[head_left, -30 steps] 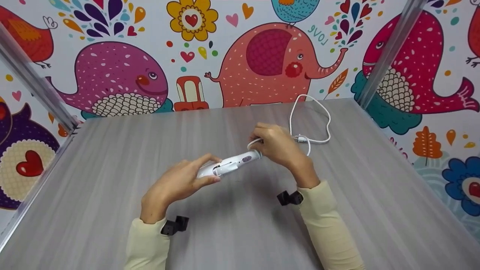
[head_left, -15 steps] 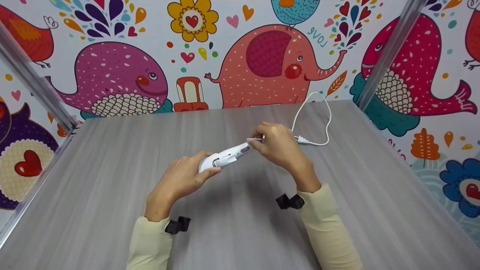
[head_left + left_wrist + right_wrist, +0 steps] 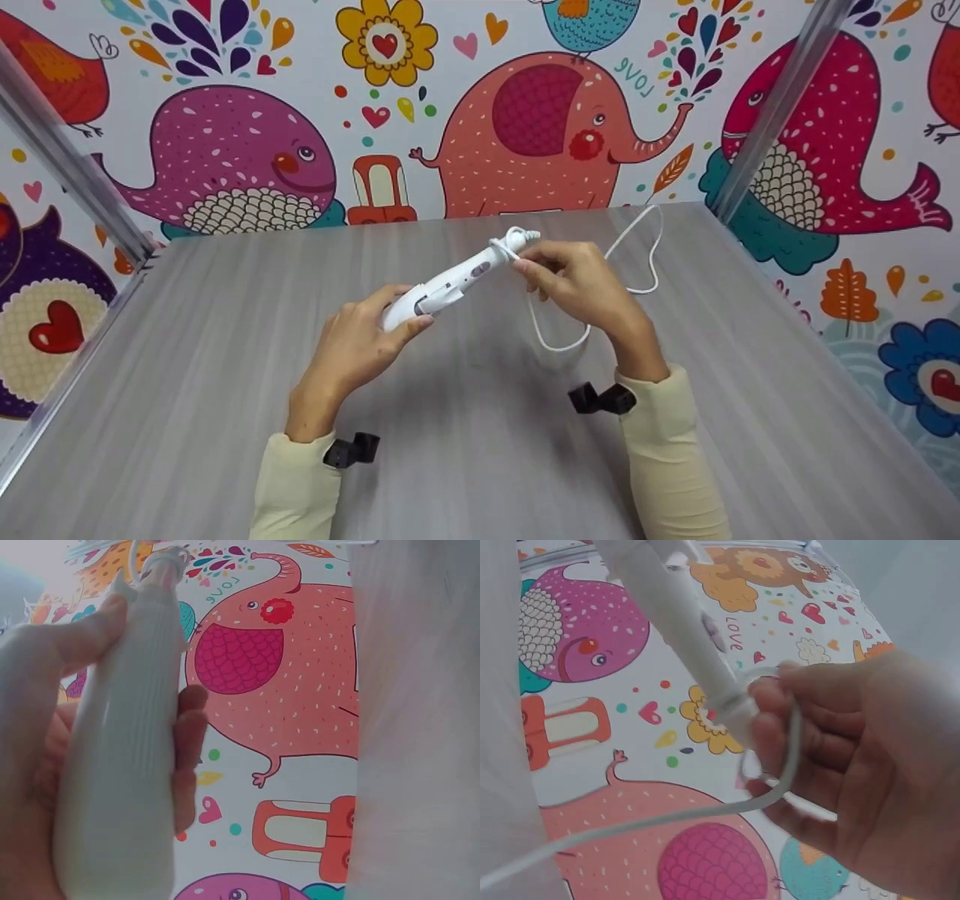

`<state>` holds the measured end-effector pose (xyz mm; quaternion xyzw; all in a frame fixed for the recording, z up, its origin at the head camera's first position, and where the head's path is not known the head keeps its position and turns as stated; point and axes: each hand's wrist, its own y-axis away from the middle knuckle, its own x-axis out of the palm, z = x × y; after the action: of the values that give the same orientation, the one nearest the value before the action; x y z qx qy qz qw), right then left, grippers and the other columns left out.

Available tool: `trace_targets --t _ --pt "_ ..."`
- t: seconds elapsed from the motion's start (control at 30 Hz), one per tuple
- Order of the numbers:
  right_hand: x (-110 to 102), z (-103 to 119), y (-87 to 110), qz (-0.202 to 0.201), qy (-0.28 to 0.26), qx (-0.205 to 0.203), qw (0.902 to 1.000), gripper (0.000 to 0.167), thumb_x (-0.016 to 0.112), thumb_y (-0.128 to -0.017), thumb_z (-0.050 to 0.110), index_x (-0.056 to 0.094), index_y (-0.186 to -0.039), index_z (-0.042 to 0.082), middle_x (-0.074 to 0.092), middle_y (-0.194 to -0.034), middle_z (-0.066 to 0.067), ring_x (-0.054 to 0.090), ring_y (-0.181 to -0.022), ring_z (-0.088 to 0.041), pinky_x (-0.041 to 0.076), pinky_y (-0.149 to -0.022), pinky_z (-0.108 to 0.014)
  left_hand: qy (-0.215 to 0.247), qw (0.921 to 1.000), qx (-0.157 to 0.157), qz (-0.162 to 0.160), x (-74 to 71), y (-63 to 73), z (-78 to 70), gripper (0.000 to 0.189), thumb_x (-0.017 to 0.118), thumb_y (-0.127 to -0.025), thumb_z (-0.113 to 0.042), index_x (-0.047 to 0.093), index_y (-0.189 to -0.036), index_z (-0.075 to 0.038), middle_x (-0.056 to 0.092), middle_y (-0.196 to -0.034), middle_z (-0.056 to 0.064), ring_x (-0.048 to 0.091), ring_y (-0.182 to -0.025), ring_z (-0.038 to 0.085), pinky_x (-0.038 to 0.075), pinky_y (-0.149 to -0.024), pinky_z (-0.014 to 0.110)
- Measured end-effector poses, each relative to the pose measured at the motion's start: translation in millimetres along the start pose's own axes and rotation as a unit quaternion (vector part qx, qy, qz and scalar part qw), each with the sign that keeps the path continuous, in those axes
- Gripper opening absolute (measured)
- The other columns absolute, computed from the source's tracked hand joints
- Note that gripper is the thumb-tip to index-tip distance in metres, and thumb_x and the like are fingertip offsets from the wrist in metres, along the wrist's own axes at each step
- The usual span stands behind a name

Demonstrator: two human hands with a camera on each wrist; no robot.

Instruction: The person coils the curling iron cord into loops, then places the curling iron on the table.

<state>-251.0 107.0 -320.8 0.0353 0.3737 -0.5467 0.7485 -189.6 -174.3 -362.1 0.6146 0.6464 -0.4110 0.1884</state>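
White device (image 3: 439, 294) swung at its narrow end toward the far side; right hand (image 3: 589, 289) shifted right

Compared with half a second earlier, a slack loop of cord (image 3: 705, 811) now shows on the near side of the right hand. The plug, visible just right of that hand in the earlier frame, cannot be seen now. Judged from this, the work in hand centres on the cord at the narrow end of the device.

Fingers: the right thumb and fingers are bent and pinch the cord just beside the narrow end. The left hand (image 3: 356, 345) grips the wide end, fingers wrapped along one side and thumb along the other.

Device: held above the tabletop (image 3: 187, 390) between the two hands, sloping from near left to far right. The cord crosses its narrow end; whether it passes fully round cannot be confirmed. Beyond the right hand, more cord runs in a second loop at far right.

Wrists: a black wrist camera (image 3: 341, 454) sits at each cuff of the pale yellow sleeves (image 3: 296, 480).

Surface and room: the tabletop is grey with a streaked wood grain. At its far edge stands a wall panel (image 3: 480, 165) printed with an elephant, whales, flowers and hearts; similar prints show at left and right. Metal posts (image 3: 780, 105) rise at the far left and far right corners
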Motion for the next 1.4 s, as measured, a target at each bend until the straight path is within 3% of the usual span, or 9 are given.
trace_targets --t 0.13,0.27,0.5,0.7,0.83,1.03,1.1,1.23,1.4 --pt "1 -3 -0.3 0.005 -0.013 -0.021 0.9997 0.014 0.071 -0.094 0.018 0.077 -0.100 0.007 0.068 -0.074 -0.008 0.054 -0.060 -0.013 0.046 -0.055 -0.021 -0.004 0.9998 0.001 -0.020 1.6 -0.9 -4.3 0.047 0.075 -0.088 -0.042 0.066 -0.128 -0.017 0.075 -0.104 0.008 0.063 -0.076 0.024 0.045 -0.065 0.034" --pt "0 -14 -3.5 0.036 -0.041 -0.024 0.9982 0.015 0.068 -0.096 0.016 0.077 -0.101 0.005 0.065 -0.072 -0.011 0.052 -0.058 -0.012 0.044 -0.053 -0.022 0.010 0.9996 -0.005 -0.026 2.6 -2.7 -4.4 0.045 0.076 -0.088 -0.040 0.066 -0.127 -0.020 0.075 -0.104 0.007 0.062 -0.077 0.024 0.043 -0.064 0.033" --pt "4 -54 -14.2 0.133 -0.090 -0.004 0.9870 0.022 0.057 -0.102 0.016 0.076 -0.106 0.006 0.062 -0.073 -0.009 0.057 -0.070 -0.019 0.050 -0.068 -0.027 0.054 0.9982 -0.020 -0.015 5.1 -4.8 0.8 0.043 0.073 -0.091 -0.040 0.063 -0.129 -0.023 0.075 -0.107 0.007 0.063 -0.083 0.023 0.044 -0.068 0.033" --pt "9 -76 -18.5 0.163 -0.111 0.000 0.9803 0.024 0.057 -0.102 0.017 0.077 -0.104 0.005 0.065 -0.078 -0.005 0.057 -0.076 -0.015 0.050 -0.078 -0.030 0.125 0.9921 -0.003 0.014 1.1 -3.4 6.6 0.043 0.075 -0.090 -0.036 0.065 -0.129 -0.022 0.074 -0.102 0.009 0.063 -0.079 0.020 0.048 -0.065 0.031" --pt "12 -81 -19.8 0.164 -0.109 0.008 0.9804 0.023 0.058 -0.101 0.013 0.076 -0.097 -0.001 0.074 -0.095 -0.013 0.058 -0.083 -0.017 0.049 -0.080 -0.028 0.175 0.9835 0.010 0.045 -1.1 -3.7 12.2 0.045 0.077 -0.089 -0.032 0.067 -0.131 -0.019 0.072 -0.106 0.011 0.062 -0.076 0.019 0.050 -0.062 0.029" --pt "14 -84 -19.9 0.147 -0.099 0.042 0.9833 0.021 0.062 -0.098 0.006 0.071 -0.113 -0.005 0.073 -0.108 -0.021 0.062 -0.092 -0.021 0.053 -0.083 -0.025 0.179 0.9798 0.020 0.087 -1.9 -2.4 17.4 0.051 0.079 -0.086 -0.034 0.066 -0.133 -0.019 0.071 -0.123 0.010 0.065 -0.091 0.024 0.050 -0.067 0.028" --pt "14 -85 -20.0 0.135 -0.085 0.061 0.9854 0.020 0.066 -0.095 0.007 0.071 -0.112 -0.004 0.072 -0.102 -0.015 0.061 -0.090 -0.018 0.052 -0.083 -0.026 0.170 0.9808 0.019 0.093 -2.8 -1.6 17.3 0.051 0.081 -0.084 -0.035 0.067 -0.131 -0.020 0.070 -0.126 0.008 0.064 -0.095 0.024 0.049 -0.070 0.029" --pt "15 -93 -21.0 0.104 -0.065 0.084 0.9889 0.011 0.071 -0.089 0.007 0.072 -0.095 -0.002 0.062 -0.080 0.001 0.052 -0.077 -0.014 0.046 -0.072 -0.028 0.152 0.9824 0.022 0.106 -5.4 0.5 15.4 0.051 0.082 -0.083 -0.037 0.068 -0.129 -0.022 0.071 -0.125 0.007 0.065 -0.096 0.022 0.049 -0.075 0.031" --pt "14 -105 -22.0 0.092 -0.045 0.076 0.9919 0.001 0.067 -0.081 -0.002 0.068 -0.081 -0.002 0.052 -0.069 0.005 0.045 -0.069 -0.014 0.039 -0.064 -0.027 0.090 0.9893 0.044 0.106 -8.3 4.5 11.5 0.051 0.081 -0.082 -0.042 0.069 -0.129 -0.025 0.075 -0.116 0.005 0.064 -0.086 0.018 0.049 -0.069 0.029"
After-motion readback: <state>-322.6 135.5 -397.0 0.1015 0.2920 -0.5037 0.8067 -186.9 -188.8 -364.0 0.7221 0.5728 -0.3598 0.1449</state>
